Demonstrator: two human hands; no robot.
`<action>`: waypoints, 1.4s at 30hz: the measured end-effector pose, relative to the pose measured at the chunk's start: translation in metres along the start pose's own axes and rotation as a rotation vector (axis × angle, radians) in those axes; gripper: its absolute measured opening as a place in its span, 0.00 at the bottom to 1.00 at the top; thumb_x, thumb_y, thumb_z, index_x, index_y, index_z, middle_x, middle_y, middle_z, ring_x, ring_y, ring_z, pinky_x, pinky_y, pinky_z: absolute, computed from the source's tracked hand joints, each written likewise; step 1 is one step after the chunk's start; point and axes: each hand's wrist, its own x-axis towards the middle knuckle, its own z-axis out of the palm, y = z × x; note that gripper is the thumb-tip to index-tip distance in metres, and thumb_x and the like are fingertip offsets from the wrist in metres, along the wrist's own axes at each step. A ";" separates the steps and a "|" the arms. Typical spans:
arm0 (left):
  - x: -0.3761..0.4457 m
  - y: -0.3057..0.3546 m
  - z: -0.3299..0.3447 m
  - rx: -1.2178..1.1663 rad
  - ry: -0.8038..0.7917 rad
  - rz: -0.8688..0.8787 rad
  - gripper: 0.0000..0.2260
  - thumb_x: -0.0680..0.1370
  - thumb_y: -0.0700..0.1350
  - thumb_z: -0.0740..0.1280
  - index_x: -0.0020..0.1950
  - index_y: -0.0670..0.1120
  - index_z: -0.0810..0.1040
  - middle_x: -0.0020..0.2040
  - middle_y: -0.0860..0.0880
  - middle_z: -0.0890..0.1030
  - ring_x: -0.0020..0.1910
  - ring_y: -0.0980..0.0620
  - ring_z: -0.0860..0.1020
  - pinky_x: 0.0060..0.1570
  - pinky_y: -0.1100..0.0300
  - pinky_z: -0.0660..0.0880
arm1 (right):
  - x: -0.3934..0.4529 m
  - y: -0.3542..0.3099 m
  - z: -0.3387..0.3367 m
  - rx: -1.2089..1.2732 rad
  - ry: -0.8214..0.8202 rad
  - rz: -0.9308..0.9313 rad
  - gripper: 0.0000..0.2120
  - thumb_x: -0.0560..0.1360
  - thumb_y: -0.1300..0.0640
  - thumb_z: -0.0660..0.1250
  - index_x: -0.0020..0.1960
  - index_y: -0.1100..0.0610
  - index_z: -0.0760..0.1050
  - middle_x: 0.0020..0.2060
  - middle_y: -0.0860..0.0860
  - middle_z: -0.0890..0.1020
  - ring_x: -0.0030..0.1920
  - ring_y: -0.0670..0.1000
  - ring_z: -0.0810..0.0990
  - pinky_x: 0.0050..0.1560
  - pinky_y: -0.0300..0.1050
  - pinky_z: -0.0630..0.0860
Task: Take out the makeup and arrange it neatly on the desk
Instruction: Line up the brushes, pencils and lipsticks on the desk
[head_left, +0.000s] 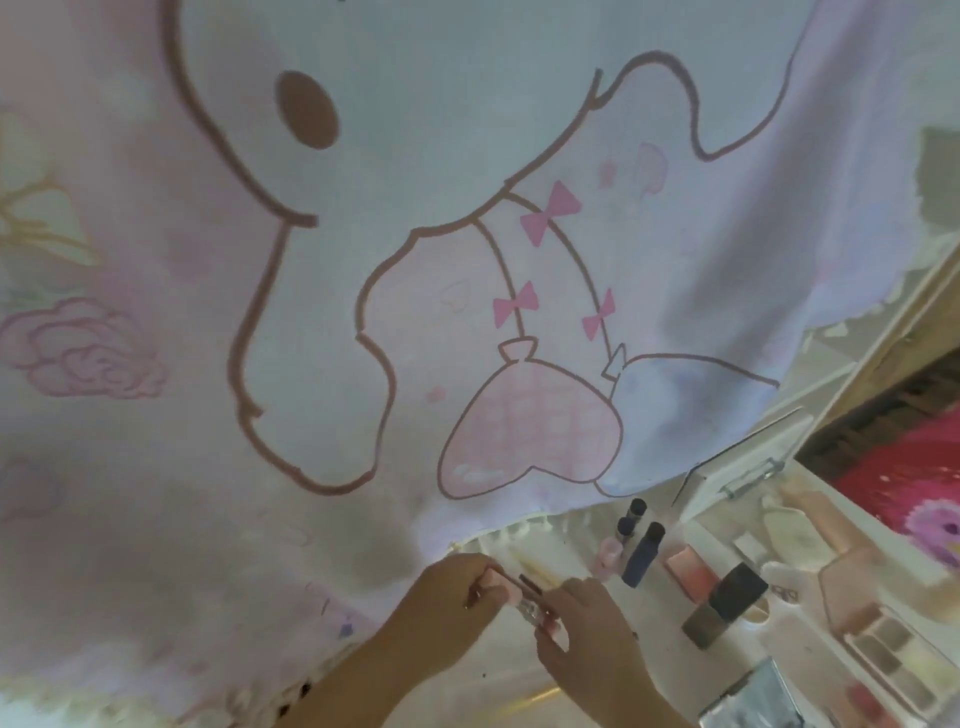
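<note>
Pinching a small pink-and-clear makeup tube (511, 590), left hand (457, 587) and right hand (587, 623) are observed at six o'clock on the white desk (467, 675).

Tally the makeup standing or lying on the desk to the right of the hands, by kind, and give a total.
Small dark-capped bottles, upright: 3
Large dark-capped bottle, lying tilted: 1
Pink compact: 1
Eyeshadow palette: 1
Total: 6
Other pieces at the right edge are too blurred to sort.
</note>
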 end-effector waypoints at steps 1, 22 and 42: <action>0.011 0.003 0.009 0.025 -0.017 0.022 0.05 0.77 0.45 0.60 0.46 0.48 0.75 0.39 0.55 0.72 0.36 0.60 0.68 0.39 0.71 0.65 | -0.003 0.009 0.003 0.006 0.002 0.054 0.20 0.39 0.52 0.81 0.25 0.48 0.73 0.23 0.42 0.74 0.35 0.44 0.69 0.28 0.28 0.67; 0.131 0.033 0.125 0.443 -0.297 0.233 0.11 0.77 0.48 0.59 0.53 0.46 0.77 0.52 0.49 0.77 0.50 0.51 0.74 0.44 0.65 0.65 | -0.009 0.109 0.067 0.313 0.135 0.858 0.10 0.58 0.74 0.74 0.37 0.65 0.81 0.31 0.59 0.82 0.33 0.56 0.81 0.36 0.37 0.66; 0.103 0.020 0.090 0.570 -0.201 0.302 0.11 0.77 0.45 0.59 0.59 0.47 0.72 0.57 0.50 0.72 0.54 0.51 0.72 0.45 0.65 0.64 | -0.037 0.080 0.036 0.168 -0.122 0.723 0.11 0.76 0.61 0.57 0.54 0.60 0.76 0.54 0.54 0.77 0.55 0.52 0.73 0.54 0.37 0.68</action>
